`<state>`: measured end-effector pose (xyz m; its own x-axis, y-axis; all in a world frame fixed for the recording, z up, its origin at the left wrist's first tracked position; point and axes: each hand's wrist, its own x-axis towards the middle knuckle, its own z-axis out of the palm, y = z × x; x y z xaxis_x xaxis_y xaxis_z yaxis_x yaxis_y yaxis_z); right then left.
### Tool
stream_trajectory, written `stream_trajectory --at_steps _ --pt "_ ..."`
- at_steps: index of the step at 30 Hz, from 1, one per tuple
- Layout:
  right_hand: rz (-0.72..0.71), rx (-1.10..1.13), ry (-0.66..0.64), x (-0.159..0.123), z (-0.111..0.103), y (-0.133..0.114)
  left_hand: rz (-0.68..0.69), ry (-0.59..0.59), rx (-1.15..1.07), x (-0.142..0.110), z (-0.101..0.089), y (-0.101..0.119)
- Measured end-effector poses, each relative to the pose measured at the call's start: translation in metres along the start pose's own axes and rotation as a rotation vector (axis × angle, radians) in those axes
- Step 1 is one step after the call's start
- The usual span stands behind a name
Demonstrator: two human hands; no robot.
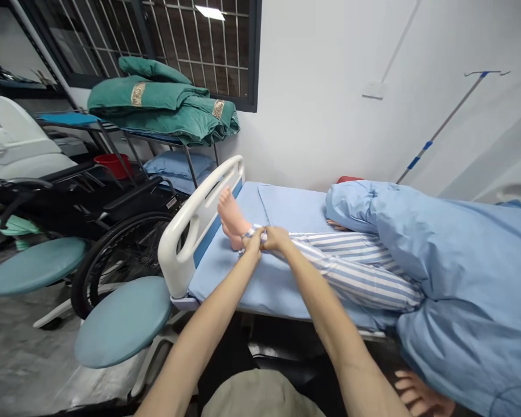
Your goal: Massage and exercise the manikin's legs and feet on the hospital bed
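Observation:
A manikin's bare foot (231,211) points up near the end of the bed, the other foot partly behind it. Its legs wear blue-and-white striped trousers (351,263). At the ankle, my left hand (253,240) is closed around the trouser cuff, just above the heel. Right beside it my right hand (276,237) grips the same trouser leg a little further up the shin. My thumbs come close together on top, and the fingers underneath are largely hidden. A blue quilt (469,255) covers the manikin from the thighs up.
A white footboard (204,220) stands left of the feet. Beyond it are a wheelchair (125,255), round stools (121,321) and a rack with green bedding (165,107). An IV pole (443,116) rises at the right. A hand (421,394) shows below the quilt.

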<state>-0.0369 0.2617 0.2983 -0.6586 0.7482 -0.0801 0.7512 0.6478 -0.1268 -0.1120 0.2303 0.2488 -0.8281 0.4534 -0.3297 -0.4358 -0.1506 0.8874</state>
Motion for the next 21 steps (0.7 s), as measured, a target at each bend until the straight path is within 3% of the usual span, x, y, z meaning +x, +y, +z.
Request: stream_trajectory --at_steps 4,8,15,21 --pt "-0.014 -0.032 -0.136 0.001 0.08 -0.021 -0.295 0.043 0.043 0.026 -0.06 -0.058" --pt "-0.02 -0.047 -0.205 -0.002 0.123 -0.026 -0.389 0.051 0.028 0.034 -0.093 -0.09" --pt "-0.014 -0.026 -0.218 0.002 0.131 -0.029 -0.397 0.044 0.005 0.034 -0.097 -0.085" --pt "-0.041 0.063 -0.216 0.017 0.138 -0.053 -0.397 0.045 0.064 0.037 -0.112 -0.069"
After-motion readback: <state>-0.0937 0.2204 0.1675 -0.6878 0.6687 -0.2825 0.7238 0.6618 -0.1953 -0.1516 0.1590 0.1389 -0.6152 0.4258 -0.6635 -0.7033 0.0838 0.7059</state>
